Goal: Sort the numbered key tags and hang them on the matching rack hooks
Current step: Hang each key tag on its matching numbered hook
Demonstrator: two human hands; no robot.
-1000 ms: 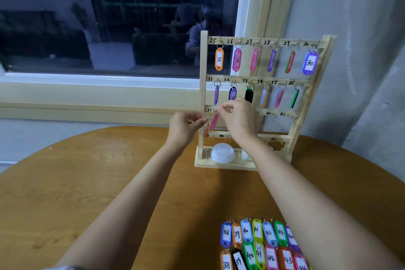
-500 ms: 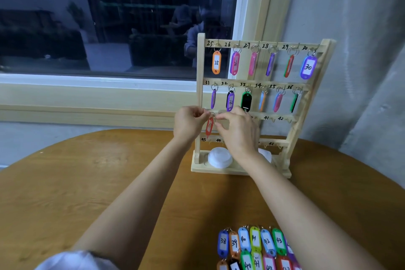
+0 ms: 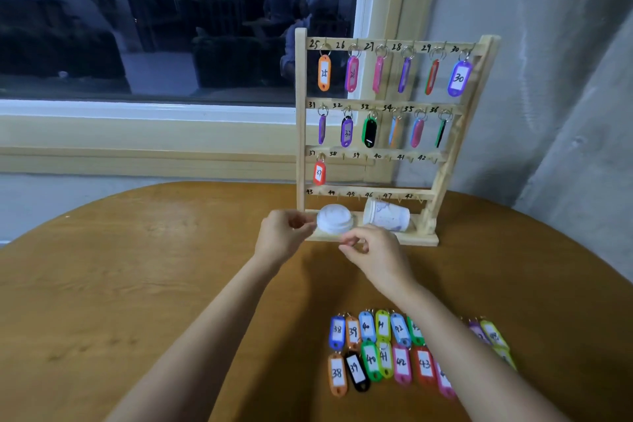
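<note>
A wooden rack (image 3: pixel 300 120) stands at the table's far side, its hooks numbered 25 to 48. Its top two rows are full of coloured tags. A red tag 37 (image 3: pixel 319 173) hangs alone on hook 37 in the third row. My left hand (image 3: pixel 281 239) and my right hand (image 3: pixel 376 252) hover in front of the rack's base, fingers loosely curled, holding nothing. Near me lie two rows of loose tags, among them blue tag 38 (image 3: pixel 337 332) and black tag 39 (image 3: pixel 356 370); my right arm covers some.
A white lid (image 3: pixel 335 218) and a tipped white cup (image 3: pixel 387 215) lie on the rack's base. The round wooden table (image 3: pixel 137 284) stands against a window sill and a grey wall. A grey curtain hangs at the right.
Both hands have let go of the red tag 37, which now hangs on its hook, and have drawn back and down toward me, away from the rack's third row.
</note>
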